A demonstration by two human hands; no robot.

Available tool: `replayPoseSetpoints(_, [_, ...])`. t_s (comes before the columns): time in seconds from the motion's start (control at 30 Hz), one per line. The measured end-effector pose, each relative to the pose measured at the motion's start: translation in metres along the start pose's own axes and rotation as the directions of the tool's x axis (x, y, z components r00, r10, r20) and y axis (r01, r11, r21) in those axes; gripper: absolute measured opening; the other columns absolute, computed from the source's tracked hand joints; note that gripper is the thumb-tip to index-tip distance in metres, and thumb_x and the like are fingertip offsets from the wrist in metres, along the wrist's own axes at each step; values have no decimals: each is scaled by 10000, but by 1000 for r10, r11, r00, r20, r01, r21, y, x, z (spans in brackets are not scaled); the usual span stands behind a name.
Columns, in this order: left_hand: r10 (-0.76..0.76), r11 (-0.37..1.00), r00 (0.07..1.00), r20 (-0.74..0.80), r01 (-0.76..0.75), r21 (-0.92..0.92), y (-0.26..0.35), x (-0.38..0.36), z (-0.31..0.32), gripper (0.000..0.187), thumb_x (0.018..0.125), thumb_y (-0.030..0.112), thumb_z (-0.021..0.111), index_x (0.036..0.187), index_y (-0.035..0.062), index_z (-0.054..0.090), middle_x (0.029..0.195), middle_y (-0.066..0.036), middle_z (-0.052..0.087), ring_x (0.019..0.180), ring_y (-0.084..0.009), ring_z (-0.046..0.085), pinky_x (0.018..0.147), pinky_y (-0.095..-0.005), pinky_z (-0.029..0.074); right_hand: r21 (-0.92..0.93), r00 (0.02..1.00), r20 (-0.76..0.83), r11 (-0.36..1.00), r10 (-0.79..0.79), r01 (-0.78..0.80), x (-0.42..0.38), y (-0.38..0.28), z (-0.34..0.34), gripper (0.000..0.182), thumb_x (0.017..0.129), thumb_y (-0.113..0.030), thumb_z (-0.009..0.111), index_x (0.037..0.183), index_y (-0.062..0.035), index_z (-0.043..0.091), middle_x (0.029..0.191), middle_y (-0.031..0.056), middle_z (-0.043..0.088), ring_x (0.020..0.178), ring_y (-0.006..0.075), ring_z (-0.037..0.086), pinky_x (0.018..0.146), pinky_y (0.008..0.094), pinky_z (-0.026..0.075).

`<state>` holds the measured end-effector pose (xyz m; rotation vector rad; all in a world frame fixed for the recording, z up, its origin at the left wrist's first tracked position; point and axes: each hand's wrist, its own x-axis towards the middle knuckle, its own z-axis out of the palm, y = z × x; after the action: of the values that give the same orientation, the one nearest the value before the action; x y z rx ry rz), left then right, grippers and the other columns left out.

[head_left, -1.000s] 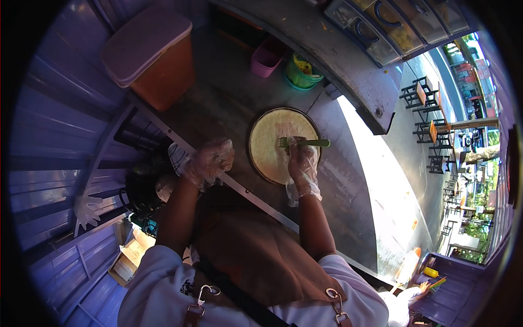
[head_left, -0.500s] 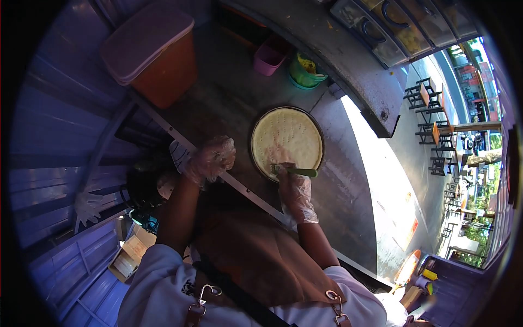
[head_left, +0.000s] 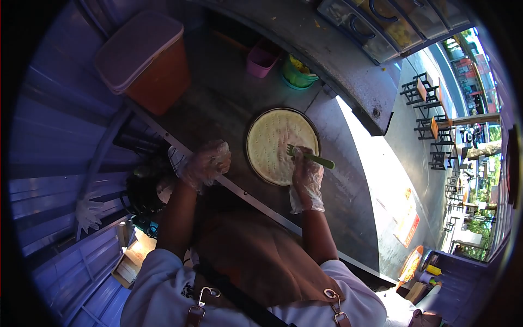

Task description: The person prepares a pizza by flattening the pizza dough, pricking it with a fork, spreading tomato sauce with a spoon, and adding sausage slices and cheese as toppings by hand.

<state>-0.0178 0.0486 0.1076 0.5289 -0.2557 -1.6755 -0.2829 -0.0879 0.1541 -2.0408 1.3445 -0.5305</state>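
A round, flat pizza base lies in a dark round pan on the metal counter, with rows of small holes across much of its surface. My right hand, in a clear plastic glove, is closed round a green fork. Its tines overlap the right part of the dough, and the handle sticks out past the pan's rim to the right. To the left of the pan, my left hand, gloved too, is curled into a fist over the counter's edge, with nothing showing in it.
An orange-brown bin with a lid stands at the back left. Behind the pan are a pink container and a green tub with yellow contents. A raised metal shelf with clear drawers juts in at upper right.
My right hand has moved up and to the right with the fork, whose tines now meet the dough further right. My left hand stays closed near the counter's edge.
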Motion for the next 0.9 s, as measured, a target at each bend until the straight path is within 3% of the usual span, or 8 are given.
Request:
replayPoseSetpoints(0.17, [11,1000,1000,-19,-11,2,-1,-1,0,200,961,231,618,805,135,538,661,-12,493,580,-128,488,559,-302,378,59,992,-122,998,35,-28,13,0,-6,291,1010,-266,548,1089,-17,674,886,162,721,828,288,711,745,387,530])
replayPoseSetpoints(0.23, [7,1000,1000,-25,-7,-13,-2,-2,0,204,961,233,618,804,135,532,662,-12,492,581,-130,486,557,-302,375,-113,973,-177,986,-145,127,20,21,-4,287,1006,-271,567,1079,-14,672,860,150,709,776,239,692,717,362,523])
replayPoseSetpoints(0.3, [-4,1000,1000,-23,3,-21,-2,-1,-3,209,961,235,618,803,134,527,663,-11,490,583,-131,484,555,-303,373,187,990,-130,982,57,-32,27,31,-4,300,1001,-287,581,1072,-10,674,843,129,698,764,197,674,717,346,514])
replayPoseSetpoints(0.5, [-4,1000,1000,-27,4,-15,-3,0,-7,189,962,252,626,834,132,557,672,-14,490,580,-135,465,554,-300,368,148,978,-120,977,174,-155,50,25,-23,351,991,-338,586,1085,-18,696,806,108,694,762,197,666,716,352,500])
replayPoseSetpoints(0.57, [-16,1000,999,-29,17,5,-1,-1,-5,185,961,264,634,853,128,571,674,-17,489,582,-137,462,558,-301,374,25,957,-281,998,66,-61,55,29,-20,337,986,-340,590,1077,-35,701,823,112,699,778,207,669,735,357,498])
replayPoseSetpoints(0.77, [13,1000,998,-67,-13,-6,-2,-3,2,159,947,212,614,878,83,552,679,1,454,589,-119,430,560,-285,359,87,959,-199,979,201,-187,57,20,-32,377,977,-389,589,1101,-54,709,891,140,721,847,260,689,787,393,508])
replayPoseSetpoints(0.83, [0,1000,999,-32,0,-13,-3,-2,-6,185,965,248,616,862,103,564,684,-5,472,592,-125,441,561,-292,360,133,938,-141,945,317,-299,50,18,-35,300,973,-303,586,1111,-61,702,1003,203,713,977,388,676,838,458,511])
replayPoseSetpoints(0.9, [-9,1000,1000,9,9,-18,-4,1,-12,215,983,284,619,846,123,576,690,-12,490,595,-131,452,562,-299,361,47,946,-165,960,278,-274,43,22,-38,293,973,-294,589,1124,-69,699,1011,195,714,978,381,679,851,452,512])
